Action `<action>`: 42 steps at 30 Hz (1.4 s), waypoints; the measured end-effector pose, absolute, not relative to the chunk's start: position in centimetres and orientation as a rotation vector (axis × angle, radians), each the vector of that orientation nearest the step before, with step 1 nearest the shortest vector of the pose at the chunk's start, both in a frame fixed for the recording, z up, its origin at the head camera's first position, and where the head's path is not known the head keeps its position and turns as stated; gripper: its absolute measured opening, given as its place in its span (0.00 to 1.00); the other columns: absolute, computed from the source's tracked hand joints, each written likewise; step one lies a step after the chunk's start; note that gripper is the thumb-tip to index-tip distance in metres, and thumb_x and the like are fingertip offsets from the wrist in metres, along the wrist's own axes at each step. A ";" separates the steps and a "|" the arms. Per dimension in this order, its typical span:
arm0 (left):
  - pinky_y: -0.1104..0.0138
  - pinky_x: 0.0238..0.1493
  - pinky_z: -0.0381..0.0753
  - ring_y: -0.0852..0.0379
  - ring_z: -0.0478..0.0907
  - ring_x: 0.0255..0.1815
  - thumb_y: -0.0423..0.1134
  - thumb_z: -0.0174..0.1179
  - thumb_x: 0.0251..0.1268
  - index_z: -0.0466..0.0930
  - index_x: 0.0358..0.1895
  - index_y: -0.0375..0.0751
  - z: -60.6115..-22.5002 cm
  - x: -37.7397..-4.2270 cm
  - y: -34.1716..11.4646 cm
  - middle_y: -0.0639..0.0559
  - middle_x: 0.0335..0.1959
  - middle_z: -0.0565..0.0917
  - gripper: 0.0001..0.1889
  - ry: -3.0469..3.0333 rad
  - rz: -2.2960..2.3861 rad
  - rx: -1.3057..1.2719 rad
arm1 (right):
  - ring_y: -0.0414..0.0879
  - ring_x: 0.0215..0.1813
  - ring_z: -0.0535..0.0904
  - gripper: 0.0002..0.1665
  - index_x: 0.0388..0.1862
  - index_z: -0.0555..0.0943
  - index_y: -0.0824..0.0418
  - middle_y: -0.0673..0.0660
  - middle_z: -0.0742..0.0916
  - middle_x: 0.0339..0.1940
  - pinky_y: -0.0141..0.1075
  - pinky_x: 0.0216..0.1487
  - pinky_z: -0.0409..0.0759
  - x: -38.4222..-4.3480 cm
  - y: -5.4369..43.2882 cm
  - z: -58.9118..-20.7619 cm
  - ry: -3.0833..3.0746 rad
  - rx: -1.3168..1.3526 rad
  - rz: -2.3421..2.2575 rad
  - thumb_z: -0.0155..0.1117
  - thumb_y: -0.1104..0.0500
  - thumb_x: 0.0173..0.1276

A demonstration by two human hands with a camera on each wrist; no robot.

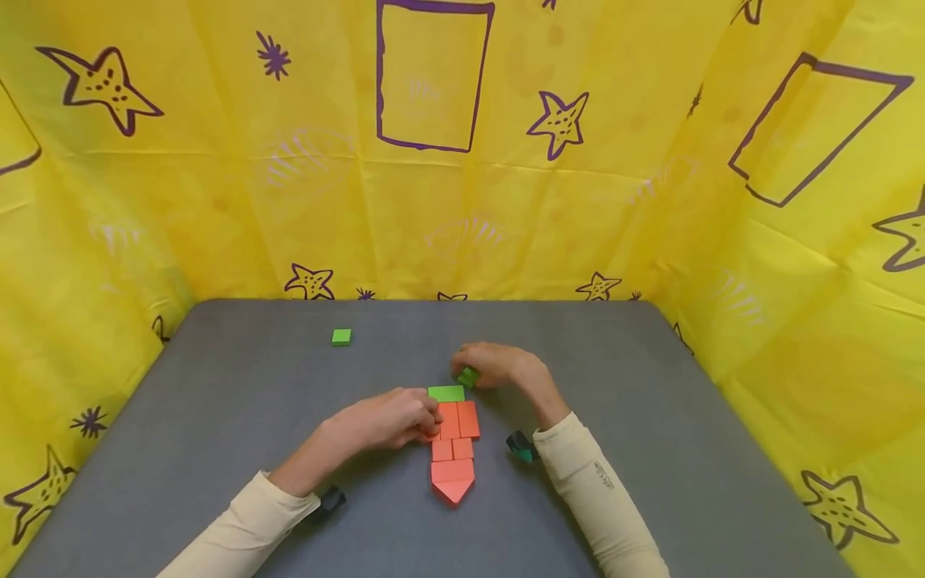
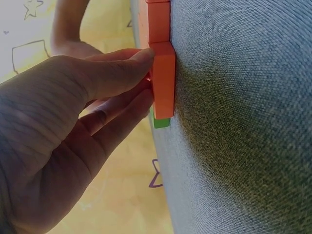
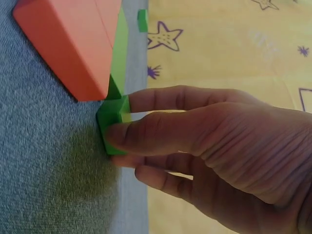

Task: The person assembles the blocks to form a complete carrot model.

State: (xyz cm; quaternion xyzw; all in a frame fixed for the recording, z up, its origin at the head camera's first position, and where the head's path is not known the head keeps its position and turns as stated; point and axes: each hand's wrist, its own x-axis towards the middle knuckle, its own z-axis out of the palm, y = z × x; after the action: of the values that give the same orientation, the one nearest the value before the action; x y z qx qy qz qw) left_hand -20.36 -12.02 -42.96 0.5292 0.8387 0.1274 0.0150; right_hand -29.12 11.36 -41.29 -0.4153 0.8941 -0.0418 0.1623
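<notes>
On the grey table, orange-red blocks (image 1: 451,470) form a column with a pointed triangular block (image 1: 454,490) at the near end. A flat green block (image 1: 446,393) lies across its far end. My left hand (image 1: 397,417) bends in from the left, thumb and fingertips on an orange block (image 2: 164,80) at the column's left side; this hand partly hides that block in the head view. My right hand (image 1: 495,365) pinches a small green block (image 3: 114,124) between thumb and fingers. It is held right at the green block's right end, beside the orange corner.
Another green block (image 1: 341,337) lies alone at the table's back left. Dark bands with small devices (image 1: 520,445) sit at both wrists. A yellow curtain (image 1: 462,201) with purple drawings encloses the back and sides of the grey table (image 1: 614,361).
</notes>
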 end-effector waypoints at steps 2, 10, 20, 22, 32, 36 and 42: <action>0.75 0.47 0.86 0.61 0.82 0.41 0.34 0.74 0.63 0.93 0.39 0.45 -43.0 -20.3 -12.1 0.55 0.39 0.88 0.04 2.611 0.387 1.653 | 0.49 0.53 0.81 0.16 0.53 0.85 0.56 0.55 0.86 0.52 0.42 0.61 0.83 -29.1 11.3 -41.4 2.538 -1.196 -0.116 0.67 0.70 0.70; 0.75 0.46 0.84 0.61 0.80 0.40 0.33 0.74 0.63 0.92 0.38 0.46 -43.0 -20.4 -12.2 0.57 0.38 0.87 0.04 2.618 0.387 1.687 | 0.49 0.54 0.80 0.19 0.56 0.83 0.56 0.56 0.85 0.54 0.43 0.60 0.82 -29.1 11.2 -41.3 2.526 -1.168 -0.155 0.66 0.71 0.69; 0.75 0.46 0.85 0.61 0.80 0.40 0.34 0.74 0.63 0.93 0.39 0.46 -42.6 -20.6 -11.9 0.56 0.38 0.88 0.04 2.614 0.388 1.654 | 0.51 0.57 0.79 0.21 0.60 0.82 0.56 0.57 0.83 0.57 0.44 0.62 0.81 -29.0 11.5 -40.4 2.512 -1.138 -0.135 0.64 0.71 0.71; 0.75 0.46 0.85 0.61 0.80 0.40 0.33 0.74 0.63 0.93 0.39 0.46 -42.6 -20.6 -11.9 0.56 0.38 0.88 0.04 2.619 0.384 1.640 | 0.52 0.58 0.80 0.21 0.61 0.82 0.57 0.58 0.83 0.57 0.45 0.62 0.81 -28.8 11.5 -40.2 2.529 -1.167 -0.137 0.65 0.70 0.72; 0.74 0.49 0.85 0.61 0.82 0.44 0.34 0.75 0.62 0.93 0.39 0.47 -43.0 -20.5 -12.1 0.57 0.41 0.89 0.05 2.611 0.379 1.639 | 0.50 0.66 0.80 0.29 0.65 0.83 0.52 0.53 0.84 0.65 0.45 0.68 0.81 -26.4 12.9 -38.8 2.474 -1.365 -0.083 0.69 0.72 0.68; 0.74 0.50 0.86 0.61 0.83 0.44 0.35 0.74 0.63 0.93 0.39 0.47 -43.1 -20.4 -12.3 0.57 0.41 0.89 0.04 2.596 0.387 1.644 | 0.51 0.69 0.77 0.33 0.67 0.83 0.50 0.53 0.82 0.69 0.46 0.71 0.79 -25.6 13.0 -38.5 2.397 -1.361 -0.069 0.72 0.71 0.64; 0.74 0.49 0.85 0.62 0.81 0.43 0.34 0.74 0.63 0.92 0.38 0.48 -43.1 -20.5 -12.2 0.58 0.40 0.88 0.04 2.606 0.392 1.632 | 0.52 0.71 0.77 0.33 0.65 0.85 0.50 0.55 0.81 0.70 0.44 0.73 0.77 -25.3 13.3 -38.4 2.373 -1.363 -0.022 0.76 0.71 0.61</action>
State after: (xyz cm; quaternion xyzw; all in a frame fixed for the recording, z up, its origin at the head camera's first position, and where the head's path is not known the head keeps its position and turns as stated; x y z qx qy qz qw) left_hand -20.49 -12.17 -43.07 0.5264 0.8405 0.1264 0.0212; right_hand -25.30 13.28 -38.41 -0.4879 0.8494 -0.0080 0.2010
